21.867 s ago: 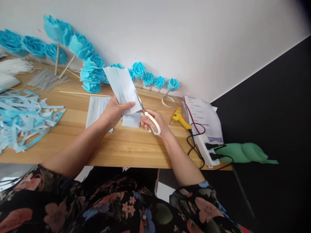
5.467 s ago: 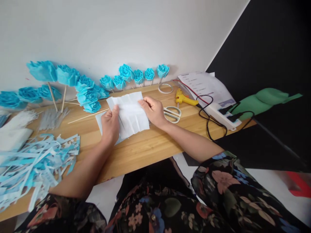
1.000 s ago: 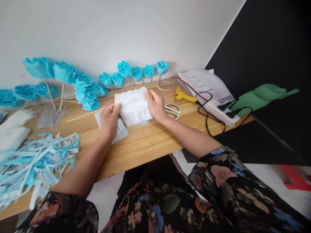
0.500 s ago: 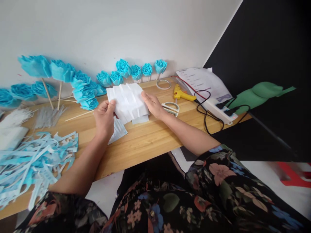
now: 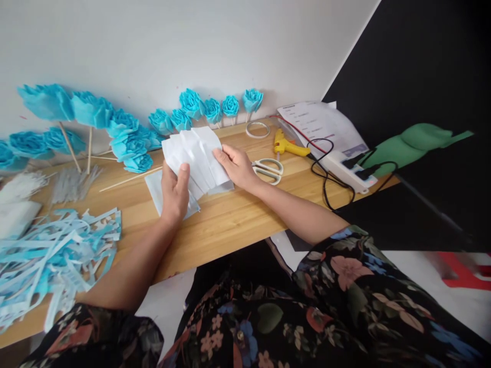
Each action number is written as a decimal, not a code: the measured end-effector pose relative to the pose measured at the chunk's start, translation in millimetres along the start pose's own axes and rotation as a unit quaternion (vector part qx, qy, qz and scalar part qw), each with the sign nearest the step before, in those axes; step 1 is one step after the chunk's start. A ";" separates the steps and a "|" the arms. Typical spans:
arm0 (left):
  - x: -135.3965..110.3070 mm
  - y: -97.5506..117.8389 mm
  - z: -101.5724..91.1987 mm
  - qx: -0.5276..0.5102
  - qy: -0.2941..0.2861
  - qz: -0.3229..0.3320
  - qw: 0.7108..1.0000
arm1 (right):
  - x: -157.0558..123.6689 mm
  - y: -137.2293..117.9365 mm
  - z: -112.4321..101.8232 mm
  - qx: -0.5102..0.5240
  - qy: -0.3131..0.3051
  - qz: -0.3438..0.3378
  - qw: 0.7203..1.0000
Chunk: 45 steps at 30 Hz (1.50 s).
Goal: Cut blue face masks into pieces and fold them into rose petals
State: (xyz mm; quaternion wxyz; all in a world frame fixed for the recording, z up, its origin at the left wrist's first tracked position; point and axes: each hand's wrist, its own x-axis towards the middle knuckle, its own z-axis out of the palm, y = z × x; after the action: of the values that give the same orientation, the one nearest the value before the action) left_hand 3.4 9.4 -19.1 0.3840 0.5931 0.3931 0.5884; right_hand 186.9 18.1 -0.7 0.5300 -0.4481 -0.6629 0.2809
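Observation:
A white pleated sheet of thin fabric (image 5: 197, 159) is stretched between my hands above the table. My left hand (image 5: 175, 191) grips its left side, thumb lying on top and fingers hidden beneath. On the right edge, my right hand (image 5: 236, 164) pinches it between thumb and fingers. Under the sheet, a pale blue pleated face mask piece (image 5: 154, 188) lies on the wood, partly covered by my left hand. Another greyish piece (image 5: 223, 188) shows below the sheet's right end. White-handled scissors (image 5: 270, 170) rest just right of my right hand.
Blue fabric flowers (image 5: 191, 104) on sticks line the wall. Cut blue and white strips (image 5: 57, 255) are heaped at left, near clear thin ties (image 5: 72, 184). At right are a tape roll (image 5: 258, 130), a yellow glue gun (image 5: 289, 145), a power strip (image 5: 347, 171) with black cables, and printed paper (image 5: 322, 125).
My left hand has shifted right and lower, its thumb now farther onto the sheet. The sheet has tilted and its pleats bunch more. More of the blue piece beneath shows at left.

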 end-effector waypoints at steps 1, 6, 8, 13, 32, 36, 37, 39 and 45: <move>0.2 2.2 2.1 0.013 0.009 0.012 1.000 | 0.1 -0.4 -0.2 -0.005 0.006 0.001 1.000; 9.2 0.3 2.4 -0.031 0.002 0.006 0.999 | 4.8 -1.9 -7.5 -0.012 0.046 0.004 0.999; 13.0 -0.5 1.1 -0.077 -0.023 -0.013 0.997 | 7.4 -3.1 -11.4 -0.012 0.053 -0.002 0.999; 15.4 3.6 2.0 -0.123 -0.069 -0.061 0.988 | 10.9 -2.5 -15.1 -0.006 0.049 -0.001 0.999; 7.0 -1.7 3.1 -0.122 -0.106 -0.120 0.980 | 4.1 0.7 -5.9 0.016 0.047 0.021 0.999; 2.9 -1.5 6.2 -0.122 -0.126 -0.130 0.976 | 0.2 -1.5 -2.4 0.027 -0.006 0.011 1.000; 3.0 -0.6 6.0 -0.120 -0.128 -0.133 0.975 | 1.1 -0.5 -3.4 0.027 -0.003 0.008 1.000; 4.7 1.4 4.1 -0.117 -0.127 -0.141 0.975 | 5.0 2.2 -7.3 0.019 0.024 0.006 0.999; 9.3 6.8 -0.5 -0.138 -0.124 -0.155 0.970 | 13.0 3.8 -14.5 0.006 0.037 -0.002 0.999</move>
State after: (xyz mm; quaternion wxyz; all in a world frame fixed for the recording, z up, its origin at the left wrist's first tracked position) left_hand 2.9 15.2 -9.1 0.5941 0.5344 0.3451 0.4923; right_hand 201.4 29.9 6.0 0.5575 -0.4536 -0.6421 0.2668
